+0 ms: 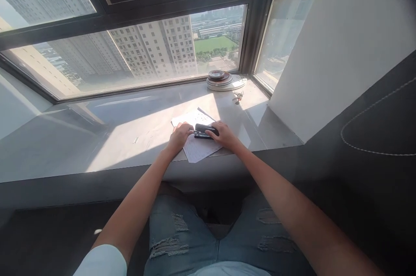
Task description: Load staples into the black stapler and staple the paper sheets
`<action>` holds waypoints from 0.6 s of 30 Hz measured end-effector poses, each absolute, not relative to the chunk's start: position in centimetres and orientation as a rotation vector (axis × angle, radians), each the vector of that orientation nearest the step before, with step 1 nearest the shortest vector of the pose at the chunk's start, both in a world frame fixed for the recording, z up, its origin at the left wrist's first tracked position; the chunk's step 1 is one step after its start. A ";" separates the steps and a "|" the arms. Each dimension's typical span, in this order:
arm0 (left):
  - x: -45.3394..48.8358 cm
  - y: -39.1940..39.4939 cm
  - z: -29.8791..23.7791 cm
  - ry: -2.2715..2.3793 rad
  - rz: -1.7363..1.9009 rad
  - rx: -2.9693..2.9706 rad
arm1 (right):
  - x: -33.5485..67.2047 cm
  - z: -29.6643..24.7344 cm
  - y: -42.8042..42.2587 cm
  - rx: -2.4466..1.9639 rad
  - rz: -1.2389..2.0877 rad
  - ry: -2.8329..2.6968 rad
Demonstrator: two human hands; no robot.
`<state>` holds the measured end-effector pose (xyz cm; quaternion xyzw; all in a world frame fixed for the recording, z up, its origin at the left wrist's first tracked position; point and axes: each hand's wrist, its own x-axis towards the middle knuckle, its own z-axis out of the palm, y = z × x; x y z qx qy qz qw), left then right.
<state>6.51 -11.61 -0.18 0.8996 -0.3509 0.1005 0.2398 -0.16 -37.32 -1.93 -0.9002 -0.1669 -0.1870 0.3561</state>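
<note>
A black stapler (205, 130) lies on a sheet of printed white paper (198, 148) on the pale stone windowsill (136, 124). My right hand (223, 134) rests on top of the stapler, fingers curled over it. My left hand (180, 134) presses down on the paper's left side, its fingers bent and touching the stapler's left end. Part of the paper hangs slightly over the sill's front edge.
A stack of plates (221, 80) stands at the far right corner of the sill, with a bunch of keys (237, 97) in front of it. A white wall (341, 46) rises on the right. Large windows line the back. My knees in ripped jeans (208, 241) are below the sill.
</note>
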 end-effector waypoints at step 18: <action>4.1 -9.0 -0.1 -0.512 0.121 2.189 | 0.0 -2.2 -37.0 -2.335 -0.507 -0.435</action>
